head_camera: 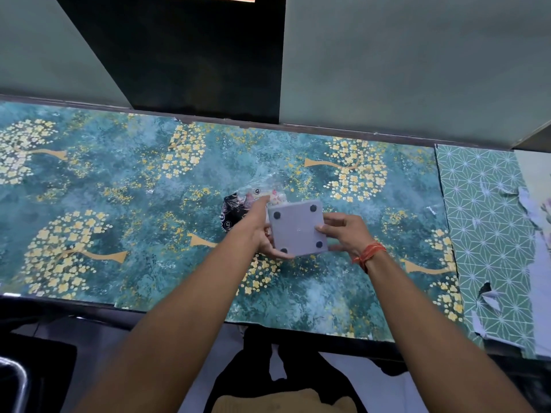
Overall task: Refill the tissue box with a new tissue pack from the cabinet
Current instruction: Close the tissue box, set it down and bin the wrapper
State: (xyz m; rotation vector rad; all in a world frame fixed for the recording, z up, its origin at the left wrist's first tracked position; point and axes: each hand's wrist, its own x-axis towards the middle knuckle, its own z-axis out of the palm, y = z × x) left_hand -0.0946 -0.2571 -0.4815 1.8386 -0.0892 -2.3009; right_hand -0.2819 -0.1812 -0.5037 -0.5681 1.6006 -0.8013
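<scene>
Seemingly, both hands, left hand (262, 236) and right hand (343, 234), clamped the upturned tissue box (298, 228) above the table (119, 180), so its loose base could slip onto the tissue pack (262, 192) just beyond.

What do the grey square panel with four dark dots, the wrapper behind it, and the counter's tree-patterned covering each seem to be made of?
Grey panel: probably matt plastic, smooth and uniform; its dots look like rubber feet. Wrapper: thin clear plastic film, crinkled and glinting. Counter covering: likely printed adhesive paper or vinyl, slightly glossy, with lifted, torn edges.
</scene>
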